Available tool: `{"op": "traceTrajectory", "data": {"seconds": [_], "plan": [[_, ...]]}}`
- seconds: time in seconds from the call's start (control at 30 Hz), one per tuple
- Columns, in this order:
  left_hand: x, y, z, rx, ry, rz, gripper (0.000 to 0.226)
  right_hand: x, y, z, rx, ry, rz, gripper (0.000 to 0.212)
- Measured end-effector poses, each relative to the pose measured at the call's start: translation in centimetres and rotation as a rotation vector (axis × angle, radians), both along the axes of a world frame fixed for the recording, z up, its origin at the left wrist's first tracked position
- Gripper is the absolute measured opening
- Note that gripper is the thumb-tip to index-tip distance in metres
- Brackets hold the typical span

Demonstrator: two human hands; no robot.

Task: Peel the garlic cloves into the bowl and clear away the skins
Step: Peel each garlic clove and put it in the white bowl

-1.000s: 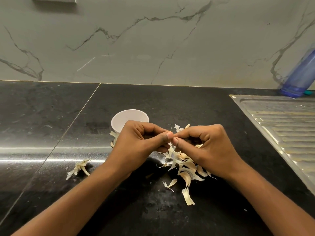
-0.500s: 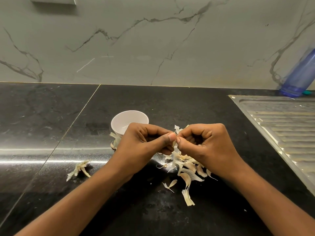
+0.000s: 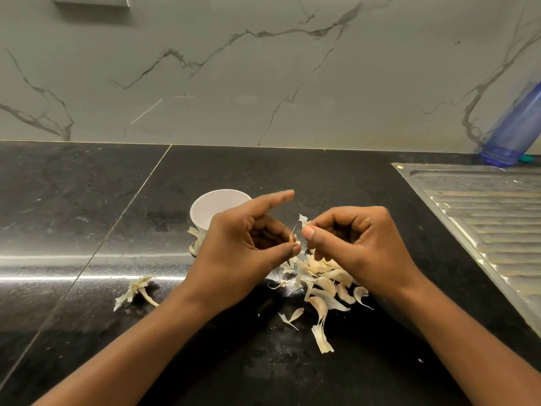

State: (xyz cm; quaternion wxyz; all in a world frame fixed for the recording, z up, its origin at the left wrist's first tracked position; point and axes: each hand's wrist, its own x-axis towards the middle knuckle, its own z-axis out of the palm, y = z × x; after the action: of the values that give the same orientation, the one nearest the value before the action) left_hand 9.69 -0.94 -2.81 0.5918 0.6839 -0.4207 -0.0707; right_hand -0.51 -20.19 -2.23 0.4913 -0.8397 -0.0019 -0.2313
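The clove (image 3: 292,239) is being pinched in the left hand (image 3: 243,250), just right of the bowl (image 3: 210,203). A skin strip (image 3: 303,220) is being gripped by the curled fingers (image 3: 325,221) of the right hand (image 3: 360,247). The thumbs, touching half a second ago, are being drawn apart and the left index finger is being straightened, so skin is probably being torn free. Skins (image 3: 322,282) are being left piled on the desk (image 3: 87,200).

I am working in a kitchen: a black stone countertop (image 3: 87,200) is stretching under my left hand (image 3: 243,250) and right hand (image 3: 363,247), a veined marble-look wall (image 3: 263,68) rising beyond them, a ribbed steel sink drainboard (image 3: 483,218) lying further right.
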Motion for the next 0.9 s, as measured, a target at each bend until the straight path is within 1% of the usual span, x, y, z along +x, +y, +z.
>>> {"op": "traceTrajectory", "data": {"seconds": [0.07,0.13,0.27,0.33,0.4,0.43,0.53,0.57,0.6,0.73,0.8,0.9], "plan": [[-0.16,0.07,0.17,0.024,-0.101,0.014,0.084,-0.02,0.17,0.02,0.013,0.039,0.036,0.012],[-0.39,0.01,0.36,0.051,-0.205,0.037,0.089,0.00,0.35,-0.02,0.004,0.075,0.057,0.012],[-0.50,0.06,0.52,0.088,-0.320,0.070,0.089,0.06,0.38,-0.13,0.005,0.107,0.071,0.007],[-0.48,0.10,0.43,0.103,-0.348,0.077,0.088,0.14,0.33,-0.21,-0.014,0.117,0.079,0.005],[-0.46,0.14,0.30,0.089,-0.317,0.080,0.079,0.20,0.23,-0.33,-0.027,0.117,0.083,0.004],[-0.42,0.15,0.26,0.075,-0.287,0.083,0.069,0.25,0.18,-0.33,-0.027,0.113,0.081,0.006],[-0.27,0.12,0.18,0.049,-0.172,0.075,0.027,0.33,0.00,-0.11,-0.017,0.107,0.084,0.011],[-0.20,0.12,0.15,0.050,-0.146,0.073,0.019,0.36,-0.06,-0.05,-0.016,0.112,0.089,0.012],[-0.14,0.13,0.11,0.051,-0.127,0.075,0.016,0.39,-0.12,-0.05,-0.015,0.117,0.099,0.013],[0.07,0.03,0.01,0.003,-0.090,0.044,0.015,0.47,0.10,-0.32,0.043,0.108,0.183,0.018],[0.09,-0.04,0.01,-0.033,-0.080,0.007,0.016,0.55,0.26,-0.35,0.091,0.097,0.207,0.020],[0.05,-0.09,0.11,-0.081,0.000,-0.053,0.014,0.70,0.28,-0.27,0.181,0.085,0.228,0.022]]}}
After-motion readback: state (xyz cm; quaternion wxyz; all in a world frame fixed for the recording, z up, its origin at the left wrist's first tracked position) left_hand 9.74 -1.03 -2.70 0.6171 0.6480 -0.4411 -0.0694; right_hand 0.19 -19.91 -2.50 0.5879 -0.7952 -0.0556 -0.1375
